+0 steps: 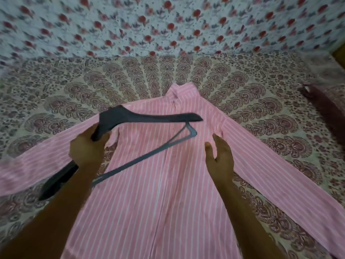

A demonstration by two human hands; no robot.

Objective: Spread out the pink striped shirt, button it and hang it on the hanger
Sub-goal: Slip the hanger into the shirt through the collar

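A pink striped shirt (pixel 168 193) is being shown lying spread flat, front up, on a patterned bedsheet (pixel 56 94), its sleeves stretched out to either side and its collar (pixel 182 92) pointing away from the camera's wearer. A dark hanger (pixel 119 116) is being gripped by the left hand (pixel 87 148), fingers curled round one arm of it, and held tilted above the shirt's chest. The right hand (pixel 220 156) is being held open over the fabric, fingers straight and nothing in it. The front seems closed, though buttons are too blurred to be made out. Risk is being judged here: should the hanger be forced in through a fastened collar, the neck could be strained or the flat cloth bunched. No container is being shown; a dark maroon cloth (pixel 324 107) is lying near the bed's right edge.
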